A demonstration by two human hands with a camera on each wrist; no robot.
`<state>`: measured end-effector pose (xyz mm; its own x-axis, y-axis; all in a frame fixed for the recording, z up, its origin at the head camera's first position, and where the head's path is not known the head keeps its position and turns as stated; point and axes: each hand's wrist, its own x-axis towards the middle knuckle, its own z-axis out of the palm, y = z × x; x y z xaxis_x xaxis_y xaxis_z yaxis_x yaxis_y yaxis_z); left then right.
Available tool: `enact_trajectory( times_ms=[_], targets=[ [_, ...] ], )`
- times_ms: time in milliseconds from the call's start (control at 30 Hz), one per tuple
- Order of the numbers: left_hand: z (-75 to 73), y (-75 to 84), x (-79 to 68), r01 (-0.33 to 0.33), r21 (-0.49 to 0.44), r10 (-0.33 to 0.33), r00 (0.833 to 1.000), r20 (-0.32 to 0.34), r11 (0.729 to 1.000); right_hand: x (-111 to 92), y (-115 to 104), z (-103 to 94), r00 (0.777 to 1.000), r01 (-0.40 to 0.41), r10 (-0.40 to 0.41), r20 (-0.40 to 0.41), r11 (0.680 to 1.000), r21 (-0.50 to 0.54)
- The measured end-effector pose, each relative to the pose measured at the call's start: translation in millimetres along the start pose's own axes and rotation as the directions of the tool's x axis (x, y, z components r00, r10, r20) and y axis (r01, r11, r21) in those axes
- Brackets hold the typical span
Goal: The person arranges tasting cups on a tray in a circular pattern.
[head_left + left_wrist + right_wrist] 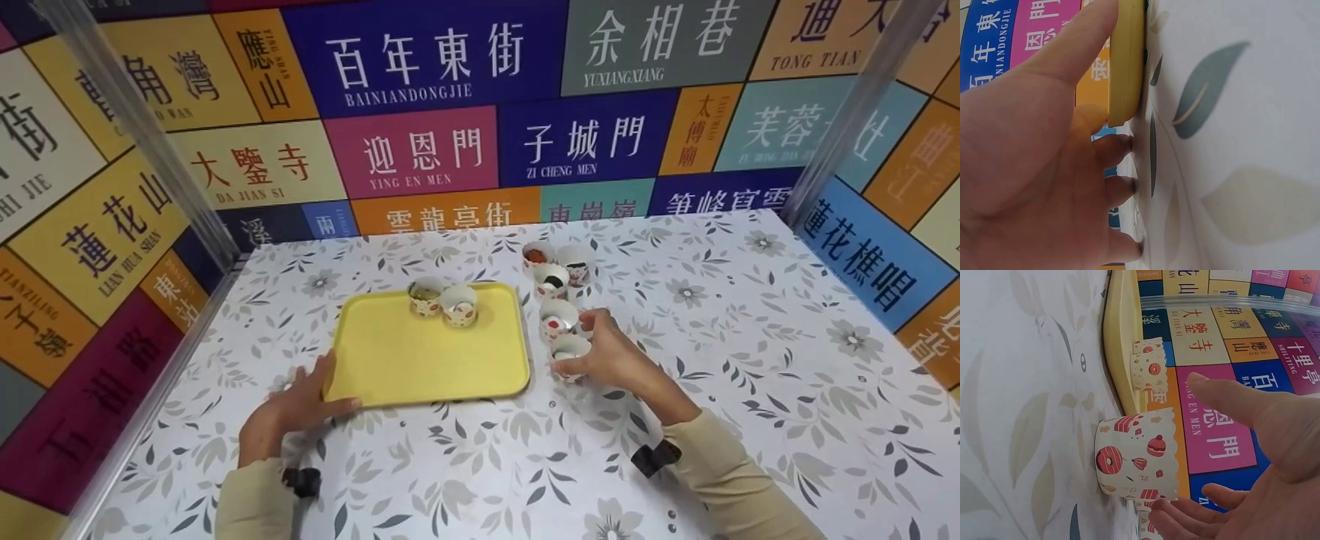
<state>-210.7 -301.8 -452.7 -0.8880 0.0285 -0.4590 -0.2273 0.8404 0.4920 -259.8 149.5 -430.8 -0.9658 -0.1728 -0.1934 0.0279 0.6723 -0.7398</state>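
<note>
My left hand [300, 401] holds the front left corner of a yellow tray [420, 360], thumb on the front edge and forefinger on the left side; in the left wrist view its other fingertips rest on the table. Two printed paper baking cups stand at the tray's back edge, the right one [460, 309] whiter inside. My right hand [611, 356] reaches beside the nearest paper cup [1135, 455] right of the tray, thumb and fingers spread around it. In the right wrist view a gap shows between thumb and cup. Behind it stands a cup with something red inside [559, 322].
Farther back are three more cups: one with orange-red contents [537, 257], one with something dark [551, 283], and another [576, 266] to their right. A floral cloth [750, 337] covers the table. Colourful sign panels [420, 150] rise behind, with clear posts [855, 112] at the corners.
</note>
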Motion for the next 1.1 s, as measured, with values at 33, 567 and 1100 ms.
enact_trajectory(
  times_ms=[33,567,1100],
  targets=[
    [-0.1,-0.1,-0.3,0.0,-0.001,0.0,1.0,0.0,1.0,0,1,0.3,1.0,0.004,-0.004,0.004,1.0,-0.004],
    [2.1,-0.8,-1.6,-0.038,0.015,0.038,0.999,-0.008,0.999,6,19,-2.7,0.99,0.1,-0.097,0.099,0.995,-0.03],
    [1.6,-1.0,-1.5,-0.043,0.014,0.043,0.999,0.006,0.999,17,43,-5.4,0.968,0.166,-0.189,0.166,0.976,0.142]
  ],
)
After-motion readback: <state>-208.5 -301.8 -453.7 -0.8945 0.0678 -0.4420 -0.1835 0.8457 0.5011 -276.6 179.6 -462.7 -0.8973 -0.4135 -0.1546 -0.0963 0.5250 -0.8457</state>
